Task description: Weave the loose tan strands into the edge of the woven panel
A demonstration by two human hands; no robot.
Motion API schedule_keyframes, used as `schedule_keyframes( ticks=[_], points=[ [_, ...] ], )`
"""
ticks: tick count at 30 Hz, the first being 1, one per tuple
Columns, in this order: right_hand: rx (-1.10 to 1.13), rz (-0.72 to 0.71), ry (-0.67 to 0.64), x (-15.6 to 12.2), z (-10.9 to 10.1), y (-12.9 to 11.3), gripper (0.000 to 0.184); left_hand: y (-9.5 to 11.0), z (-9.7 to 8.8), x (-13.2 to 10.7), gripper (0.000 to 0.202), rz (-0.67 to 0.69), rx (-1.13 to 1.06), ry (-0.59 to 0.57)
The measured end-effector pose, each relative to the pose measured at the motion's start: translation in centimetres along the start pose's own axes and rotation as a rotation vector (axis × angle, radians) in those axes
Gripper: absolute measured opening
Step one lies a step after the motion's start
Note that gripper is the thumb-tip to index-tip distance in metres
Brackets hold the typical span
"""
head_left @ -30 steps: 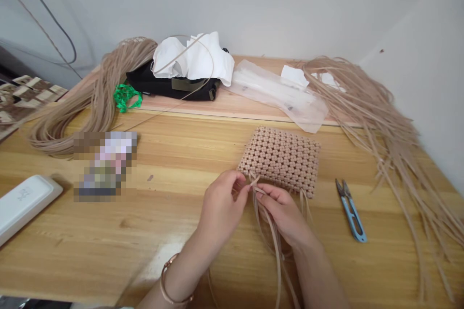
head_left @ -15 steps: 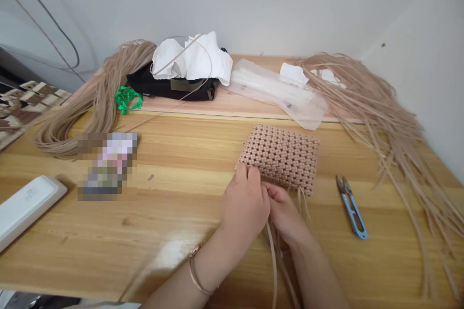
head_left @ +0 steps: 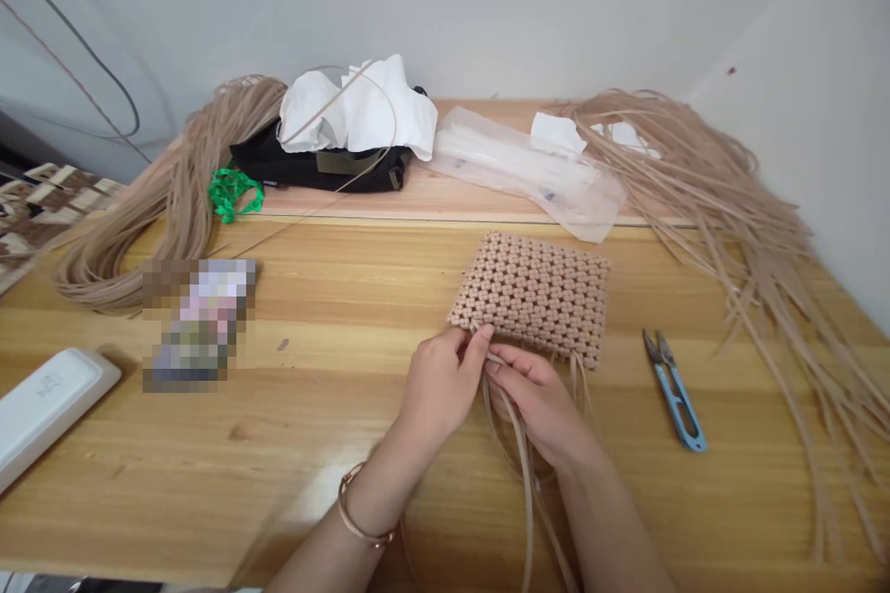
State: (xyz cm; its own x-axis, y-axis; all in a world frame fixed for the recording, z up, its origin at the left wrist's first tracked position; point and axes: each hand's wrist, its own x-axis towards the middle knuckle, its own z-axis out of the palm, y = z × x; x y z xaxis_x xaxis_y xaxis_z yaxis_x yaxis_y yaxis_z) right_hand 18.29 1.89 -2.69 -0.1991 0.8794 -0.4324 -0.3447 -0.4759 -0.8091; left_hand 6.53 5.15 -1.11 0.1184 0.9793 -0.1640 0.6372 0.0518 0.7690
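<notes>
A beige woven mat (head_left: 535, 296) of knotted strips lies on the table with its near edge toward me. My left hand (head_left: 445, 380) pinches that near edge close to its left corner, thumb on top. Just right of it, my right hand (head_left: 532, 394) has thumb and forefinger closed on a flat beige weaving strip (head_left: 523, 463). Several strips hang from the mat's near edge and trail between my forearms toward me. The curled fingers partly hide the spot where strip and mat meet.
Blue thread snips (head_left: 674, 394) lie right of the mat. Loose strips (head_left: 757, 269) spread along the right side, and a coiled bundle (head_left: 173, 185) lies at left. A black bag (head_left: 312, 169), a plastic bag (head_left: 528, 167), green string (head_left: 235, 193) and a white case (head_left: 56, 408) are also on the table (head_left: 312, 445).
My left hand has moved left and down, its thumb now on the mat's edge. My right hand has shifted slightly left, uncovering the strip in its fingers. The view has shifted slightly.
</notes>
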Motion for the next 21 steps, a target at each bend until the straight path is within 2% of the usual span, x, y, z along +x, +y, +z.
schedule_keyframes(
  ticks=[3, 6, 8, 12, 17, 21],
  points=[
    [0.016, 0.006, -0.026, 0.0, 0.0, 0.0, 0.022, -0.9, 0.2, 0.7, 0.043, -0.001, -0.306, -0.132],
    [0.005, 0.017, -0.033, -0.1, 0.1, -0.2, 0.023, -1.5, 0.2, 1.0, 0.045, -0.075, -0.551, -0.271],
    [-0.022, 0.022, -0.028, -0.1, 0.1, -0.3, 0.025, -1.4, 0.2, 1.0, 0.044, -0.138, -0.647, -0.307],
    [-0.162, 0.014, 0.01, -0.2, 0.0, -0.5, 0.028, -1.1, 0.0, 0.8, 0.043, -0.226, -0.725, -0.322],
    [-0.355, 0.001, 0.024, -0.3, -0.1, -1.0, 0.027, -1.2, 0.1, 0.9, 0.047, -0.233, -0.702, -0.321],
    [-0.421, -0.014, 0.013, -0.3, 0.1, -1.3, 0.025, -1.1, 0.1, 0.9, 0.046, -0.266, -0.746, -0.314]
  ],
)
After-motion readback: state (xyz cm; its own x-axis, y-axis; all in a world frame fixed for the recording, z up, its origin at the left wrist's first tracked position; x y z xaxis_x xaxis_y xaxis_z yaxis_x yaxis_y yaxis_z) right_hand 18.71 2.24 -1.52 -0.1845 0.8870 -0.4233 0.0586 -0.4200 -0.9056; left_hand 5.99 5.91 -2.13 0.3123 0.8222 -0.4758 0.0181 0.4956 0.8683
